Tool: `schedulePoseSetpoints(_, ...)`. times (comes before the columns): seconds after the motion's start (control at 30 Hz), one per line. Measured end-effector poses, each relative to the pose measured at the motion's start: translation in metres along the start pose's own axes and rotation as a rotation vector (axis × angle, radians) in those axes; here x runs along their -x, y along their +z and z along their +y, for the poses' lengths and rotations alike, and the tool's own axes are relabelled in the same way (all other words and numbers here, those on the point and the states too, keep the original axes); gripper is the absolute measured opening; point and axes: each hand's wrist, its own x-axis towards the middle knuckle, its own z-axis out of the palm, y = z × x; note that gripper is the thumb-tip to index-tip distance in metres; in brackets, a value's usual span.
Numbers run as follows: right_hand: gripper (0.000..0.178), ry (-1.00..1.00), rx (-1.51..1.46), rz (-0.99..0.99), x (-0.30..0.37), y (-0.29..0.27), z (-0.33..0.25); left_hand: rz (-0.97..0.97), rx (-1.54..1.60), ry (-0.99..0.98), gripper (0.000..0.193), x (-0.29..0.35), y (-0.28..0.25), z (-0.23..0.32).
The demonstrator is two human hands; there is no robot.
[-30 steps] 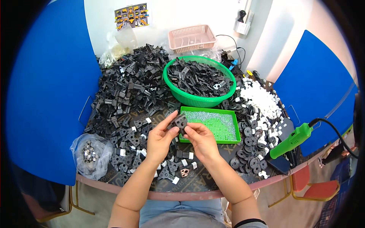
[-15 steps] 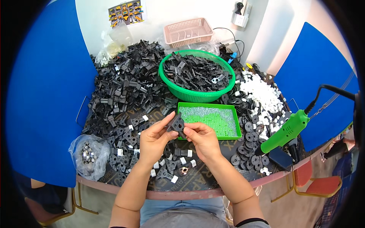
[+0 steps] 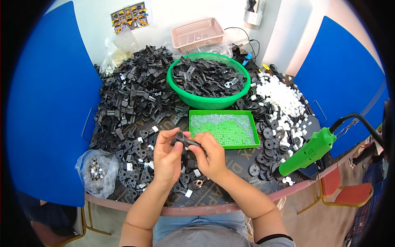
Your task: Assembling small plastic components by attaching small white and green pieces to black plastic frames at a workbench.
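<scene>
Desk (image 3: 236, 164), seen from the head camera, carries loose pieces on nearly every side, and above its near middle the person holds one small black part (image 3: 186, 140). The left hand (image 3: 166, 158) is clamped on the left of it, thumb on the near side and fingers beyond; the right hand (image 3: 210, 155) pinches its right end between thumb and bent fingers. The part is tilted and partly covered, so its full outline cannot be told.

It looks like moulded plastic: probably light, stiff and hard to crush, though a little slick on its smooth faces. A thumb-and-finger pinch at its outer ends should suit it, with one hand steadying while the other turns; hard bending would be the likelier way to damage it.

Just to the right and beyond the hands lies a shallow green tray (image 3: 256, 140) with small shiny bits (image 3: 205, 119) in it. Farther off stands a round green basket (image 3: 203, 101) full of black pieces (image 3: 205, 76). To the near left is a clear bag (image 3: 109, 181) of metal pieces (image 3: 96, 169). On the right, black discs (image 3: 268, 144) lie near a white heap (image 3: 279, 94), and a green power tool (image 3: 308, 151) hangs at the near right.
</scene>
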Motion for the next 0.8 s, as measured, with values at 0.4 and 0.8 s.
schedulePoseSetpoints(0.4,0.016,0.502,0.818,0.051,-0.025,-0.121,0.066,0.0,-0.405,-0.13,0.029,-0.014,0.001,0.022)
schedulePoseSetpoints(0.8,0.021,0.95,1.196,0.337,0.022,-0.207,0.158,-0.049,-0.265,-0.32,0.023,-0.014,-0.008,0.016)
